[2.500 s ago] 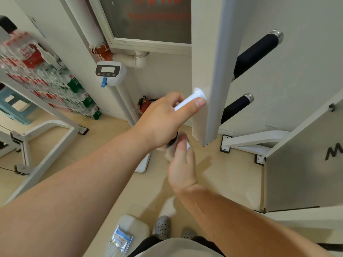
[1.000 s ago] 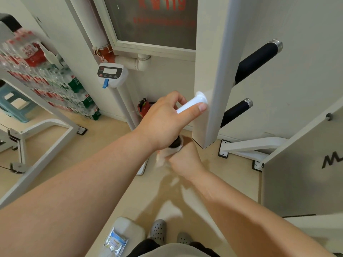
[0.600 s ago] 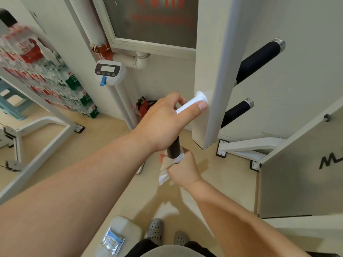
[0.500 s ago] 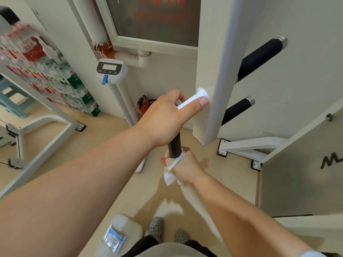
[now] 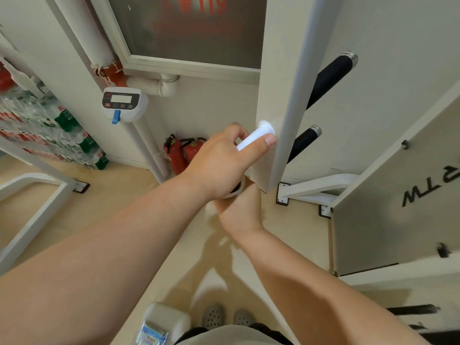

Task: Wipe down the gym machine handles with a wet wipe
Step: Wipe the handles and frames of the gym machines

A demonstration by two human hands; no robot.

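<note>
Beige floor (image 5: 119, 185) below: a wipe packet (image 5: 151, 334) lies on a white stool (image 5: 171, 317) beside grey clogs (image 5: 214, 317). The right hand (image 5: 239, 210) curls around the wet wipe (image 5: 234, 194) on the handle (image 5: 251, 143), just under the left hand (image 5: 221, 165), which grips its white stem. Behind, 2 red extinguishers (image 5: 175, 153) stand against the wall (image 5: 211, 100).

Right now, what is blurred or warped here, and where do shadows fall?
Head view: the right hand and wipe under the left hand gripping the handle are smeared by motion; bottles at the left edge are soft; the white post leans from wide-angle distortion; arm shadows fall on the floor.
</note>
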